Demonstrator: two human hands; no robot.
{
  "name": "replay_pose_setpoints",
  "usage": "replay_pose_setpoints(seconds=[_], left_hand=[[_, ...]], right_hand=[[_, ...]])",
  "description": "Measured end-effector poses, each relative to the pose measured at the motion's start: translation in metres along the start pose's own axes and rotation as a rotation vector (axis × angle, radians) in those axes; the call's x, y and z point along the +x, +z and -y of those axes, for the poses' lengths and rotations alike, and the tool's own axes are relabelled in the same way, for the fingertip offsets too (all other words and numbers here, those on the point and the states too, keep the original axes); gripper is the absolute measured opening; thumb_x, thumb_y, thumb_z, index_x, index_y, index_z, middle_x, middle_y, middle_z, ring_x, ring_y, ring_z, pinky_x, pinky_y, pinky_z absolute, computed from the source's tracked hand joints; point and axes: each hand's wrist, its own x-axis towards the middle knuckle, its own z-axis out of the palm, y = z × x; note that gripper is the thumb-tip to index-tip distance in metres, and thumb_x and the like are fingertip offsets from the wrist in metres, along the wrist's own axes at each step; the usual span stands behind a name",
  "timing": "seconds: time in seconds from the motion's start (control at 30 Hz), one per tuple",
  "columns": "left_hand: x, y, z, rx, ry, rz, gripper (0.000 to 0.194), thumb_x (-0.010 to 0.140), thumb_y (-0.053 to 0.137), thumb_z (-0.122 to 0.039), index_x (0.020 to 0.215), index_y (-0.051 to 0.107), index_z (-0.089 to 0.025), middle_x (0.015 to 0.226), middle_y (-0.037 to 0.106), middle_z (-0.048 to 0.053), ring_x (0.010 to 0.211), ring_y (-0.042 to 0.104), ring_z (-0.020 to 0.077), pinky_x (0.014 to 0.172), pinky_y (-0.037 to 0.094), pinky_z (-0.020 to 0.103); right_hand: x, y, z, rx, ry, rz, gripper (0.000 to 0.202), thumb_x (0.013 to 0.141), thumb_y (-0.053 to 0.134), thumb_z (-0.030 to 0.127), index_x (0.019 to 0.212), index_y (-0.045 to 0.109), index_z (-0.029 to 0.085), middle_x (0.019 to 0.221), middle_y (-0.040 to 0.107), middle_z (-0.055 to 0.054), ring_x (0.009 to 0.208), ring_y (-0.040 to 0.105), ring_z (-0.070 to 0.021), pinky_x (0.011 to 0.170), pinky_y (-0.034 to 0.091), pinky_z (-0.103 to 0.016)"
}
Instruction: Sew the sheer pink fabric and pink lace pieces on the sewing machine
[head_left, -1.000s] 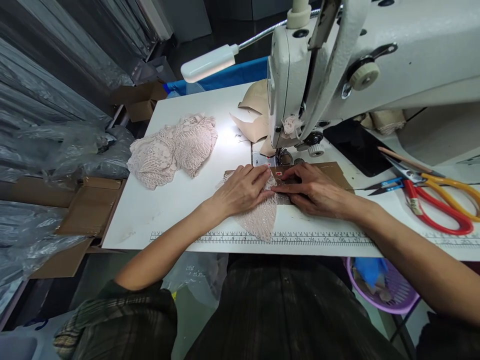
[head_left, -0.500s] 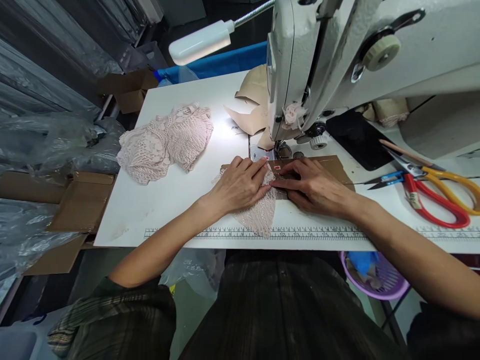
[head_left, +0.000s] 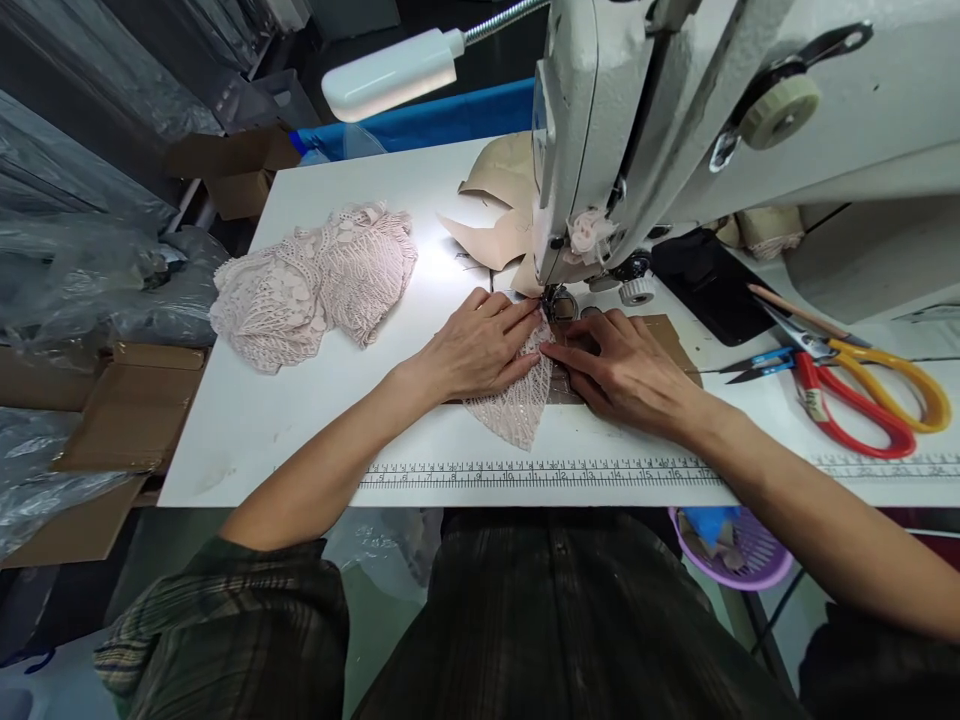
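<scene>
A pale pink lace piece (head_left: pixel 517 405) lies under the sewing machine's (head_left: pixel 577 150) needle area, its pointed end toward the table's front edge. My left hand (head_left: pixel 484 345) rests flat on it, fingers stretched toward the presser foot (head_left: pixel 553 300). With fingertips together, my right hand (head_left: pixel 619 365) pinches the lace's right edge. Beneath both hands is a brown card-like sheet (head_left: pixel 671 345), mostly covered. The lace's upper part is hidden by my left hand, and the needle tip cannot be made out.
Stacked pink lace pieces (head_left: pixel 315 285) lie on the left. Beige cut pieces (head_left: pixel 491 240) sit behind the needle. On the right are a black phone-like slab (head_left: pixel 712 285), red-handled scissors (head_left: pixel 855 410) and yellow-handled scissors (head_left: pixel 900 375). A printed ruler (head_left: pixel 480 475) runs along the front edge.
Both hands and the lace have moved a little away from me, closer to the presser foot. The lace's pointed end now lies farther from the ruler. The view has shifted slightly.
</scene>
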Motion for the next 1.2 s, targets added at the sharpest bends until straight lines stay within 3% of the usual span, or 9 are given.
replay_pose_setpoints(seconds=[0.47,0.73,1.2], left_hand=[[-0.009,0.007,0.001,-0.181,-0.048,-0.003,0.051,0.101,0.043,-0.042,0.143,0.049,-0.013,0.153,0.049,0.015,0.124,0.05,0.0334,0.097,0.036,0.05],[-0.007,0.008,-0.004,-0.125,-0.061,-0.005,0.053,0.103,0.035,-0.044,0.141,0.05,-0.011,0.152,0.05,0.017,0.121,0.052,0.0351,0.097,0.033,0.052],[-0.007,0.012,-0.007,-0.234,-0.132,-0.008,0.055,0.101,0.037,-0.044,0.144,0.048,-0.012,0.148,0.054,0.015,0.124,0.049,0.0346,0.1,0.035,0.052]], right_hand=[[-0.002,-0.002,0.006,-0.034,0.013,-0.035,0.032,0.098,0.05,0.02,0.123,0.07,0.022,0.117,0.061,-0.016,0.106,0.05,-0.0305,0.084,0.043,-0.044],[-0.002,0.0,0.005,-0.022,0.011,-0.054,0.031,0.098,0.051,0.022,0.121,0.071,0.023,0.115,0.062,-0.015,0.104,0.05,-0.0298,0.083,0.043,-0.044],[-0.004,0.004,0.003,0.037,0.018,-0.076,0.032,0.096,0.053,0.021,0.123,0.071,0.021,0.113,0.062,-0.015,0.105,0.05,-0.0306,0.085,0.044,-0.045]])
